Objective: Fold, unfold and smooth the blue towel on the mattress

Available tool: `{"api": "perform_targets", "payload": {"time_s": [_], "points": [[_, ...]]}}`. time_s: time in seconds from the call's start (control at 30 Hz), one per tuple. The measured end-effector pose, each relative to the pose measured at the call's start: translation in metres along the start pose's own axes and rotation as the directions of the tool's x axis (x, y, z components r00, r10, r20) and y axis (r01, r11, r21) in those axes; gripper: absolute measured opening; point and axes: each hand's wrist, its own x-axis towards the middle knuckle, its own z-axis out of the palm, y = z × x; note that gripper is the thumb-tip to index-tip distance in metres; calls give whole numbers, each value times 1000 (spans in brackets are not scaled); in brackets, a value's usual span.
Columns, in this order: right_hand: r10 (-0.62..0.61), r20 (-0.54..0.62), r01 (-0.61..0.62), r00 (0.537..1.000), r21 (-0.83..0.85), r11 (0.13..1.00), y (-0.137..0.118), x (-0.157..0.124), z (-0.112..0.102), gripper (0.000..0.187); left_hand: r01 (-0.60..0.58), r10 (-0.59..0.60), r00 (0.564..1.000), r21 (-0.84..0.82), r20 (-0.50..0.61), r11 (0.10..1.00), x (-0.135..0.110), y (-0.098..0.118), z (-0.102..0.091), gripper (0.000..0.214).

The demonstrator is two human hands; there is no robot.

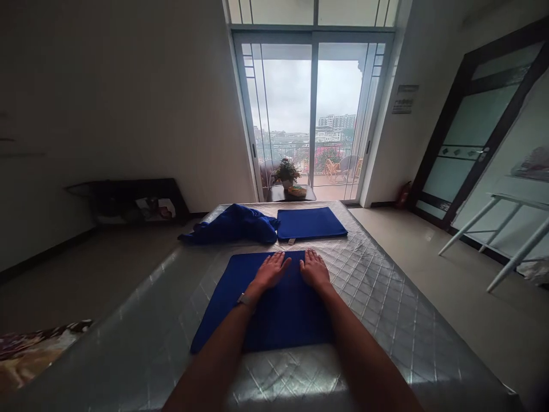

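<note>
A flat blue cloth piece (283,320), which looks like a cushion cover, lies spread on the quilted silver mattress (373,286) in front of me. My left hand (271,270) rests palm down near its far edge, fingers stretched forward. Beside it, my right hand (315,269) lies flat at the far right part of the same cloth. Neither hand grips anything. Beyond them sits a second flat blue cloth (312,223) with a small pale tag at its near edge. To its left is a crumpled heap of blue cloth (235,224).
A small dark table (291,194) with a potted plant (287,171) stands past the mattress, by the sliding glass door (315,114). A white stool (510,212) is at the right. Patterned fabric (38,349) shows at the lower left. A dark framed object (137,200) is by the left wall.
</note>
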Motion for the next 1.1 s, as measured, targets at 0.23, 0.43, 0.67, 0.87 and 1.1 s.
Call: {"api": "perform_targets", "payload": {"time_s": [0.23,0.43,0.67,0.87,1.1], "points": [[1,12,0,1000,-24,1000,3,3,4,66,245,-241,969,154,-47,957,-41,-85,-36,78],[-3,24,5,1000,-73,997,2,4,3,65,298,-286,954,196,-86,934,-50,-96,-40,87],[-7,28,11,1000,-122,992,3,4,2,64,332,-319,942,180,-101,926,-51,-93,-43,91],[-8,24,11,1000,-132,991,3,4,2,62,333,-314,940,161,-133,929,-51,-93,-40,94],[7,31,-2,999,-155,988,-2,3,-1,62,339,-315,936,155,-159,928,-52,-89,-40,89]]}}
